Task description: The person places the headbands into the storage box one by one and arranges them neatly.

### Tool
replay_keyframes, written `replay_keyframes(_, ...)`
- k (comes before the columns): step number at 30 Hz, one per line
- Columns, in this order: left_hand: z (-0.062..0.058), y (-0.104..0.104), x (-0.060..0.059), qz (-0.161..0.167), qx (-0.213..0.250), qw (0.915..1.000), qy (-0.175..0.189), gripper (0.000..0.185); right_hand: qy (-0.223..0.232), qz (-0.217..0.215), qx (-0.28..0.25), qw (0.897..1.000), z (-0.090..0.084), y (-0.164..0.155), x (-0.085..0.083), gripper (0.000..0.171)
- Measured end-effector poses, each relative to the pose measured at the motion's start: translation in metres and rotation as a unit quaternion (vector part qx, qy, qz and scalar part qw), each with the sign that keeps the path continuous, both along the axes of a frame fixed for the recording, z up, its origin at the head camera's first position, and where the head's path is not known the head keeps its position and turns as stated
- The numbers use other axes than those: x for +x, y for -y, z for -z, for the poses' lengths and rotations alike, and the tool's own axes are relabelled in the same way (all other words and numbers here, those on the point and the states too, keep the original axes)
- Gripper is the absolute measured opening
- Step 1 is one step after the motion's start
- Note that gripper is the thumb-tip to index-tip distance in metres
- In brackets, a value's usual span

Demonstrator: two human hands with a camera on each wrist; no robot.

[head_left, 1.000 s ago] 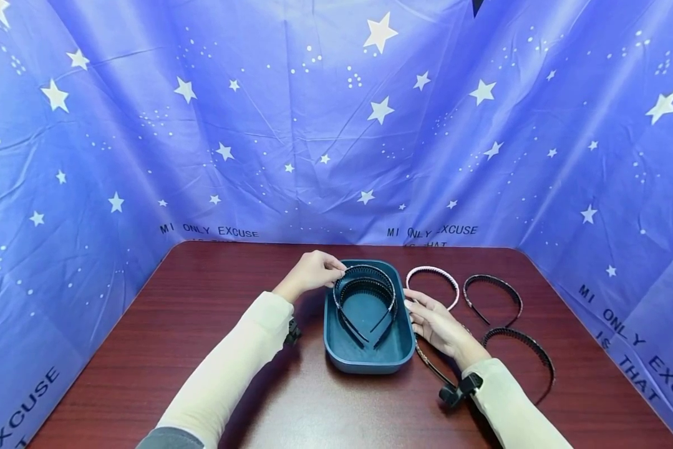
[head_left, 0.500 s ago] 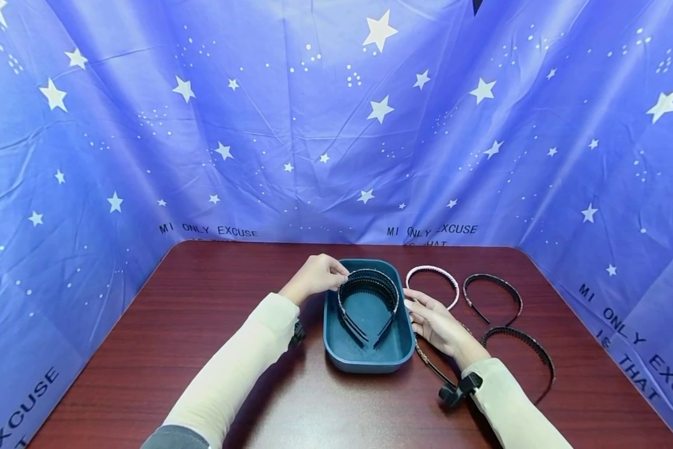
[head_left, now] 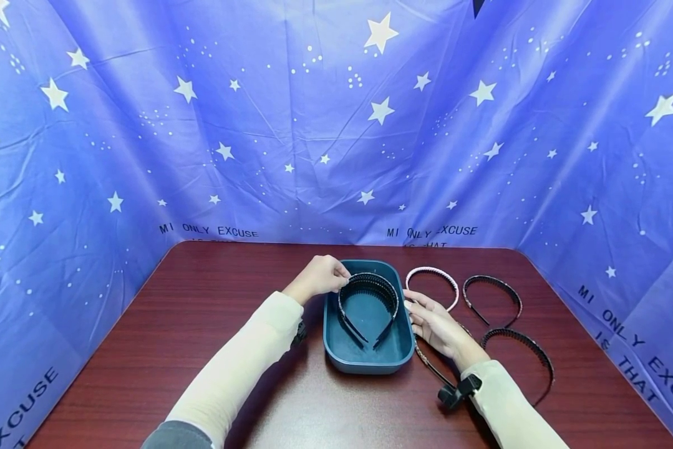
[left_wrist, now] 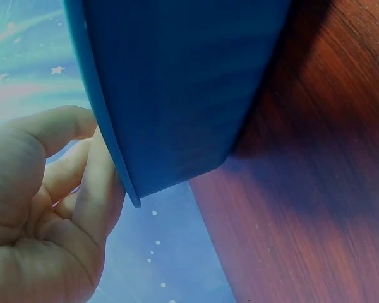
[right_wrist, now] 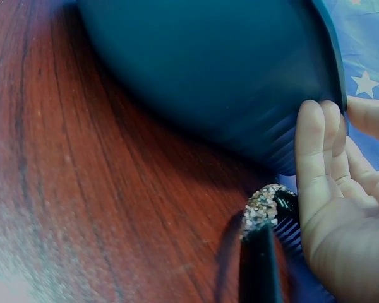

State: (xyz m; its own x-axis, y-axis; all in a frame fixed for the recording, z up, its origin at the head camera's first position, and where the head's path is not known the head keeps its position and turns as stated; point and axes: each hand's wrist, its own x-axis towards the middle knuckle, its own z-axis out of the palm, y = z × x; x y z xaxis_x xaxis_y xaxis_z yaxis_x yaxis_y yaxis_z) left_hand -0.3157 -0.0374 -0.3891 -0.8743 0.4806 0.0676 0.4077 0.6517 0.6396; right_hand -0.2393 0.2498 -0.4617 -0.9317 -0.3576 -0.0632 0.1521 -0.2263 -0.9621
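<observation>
In the head view a dark blue plastic bin (head_left: 347,358) stands on the table. Black toothed headbands (head_left: 397,296) lie nested in it, ends towards the near side. At the bin's left rim my left hand (head_left: 320,275) pinches the upper headband between thumb and fingers; the left wrist view hides this hold behind the bin wall. My right hand (head_left: 438,325) holds the bin's right side. In the right wrist view its fingers (right_wrist: 312,148) lie along the outer wall, and the thumb meets the rim. Under that hand a glittery headband (right_wrist: 260,208) lies on the table.
Right of the bin lie a pink-and-white headband (head_left: 433,269) and two dark headbands, one farther back (head_left: 496,279) and one nearer (head_left: 529,342). The wooden table (head_left: 201,299) is bounded by a starry blue curtain (head_left: 291,125).
The left hand has moved slightly right and towards the near side, bringing the upper headband down over the others, so they now nest closely. The right hand and bin stay put.
</observation>
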Motion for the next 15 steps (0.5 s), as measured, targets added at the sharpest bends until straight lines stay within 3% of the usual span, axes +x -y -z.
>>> replay_keyframes(15, -0.0006, -0.0024, -0.003, -0.003, -0.013, 0.9999, 0.009, 0.013, -0.003, -0.006, -0.001, 1.0, 0.0001, 0.0004, 0.0009, 0.053)
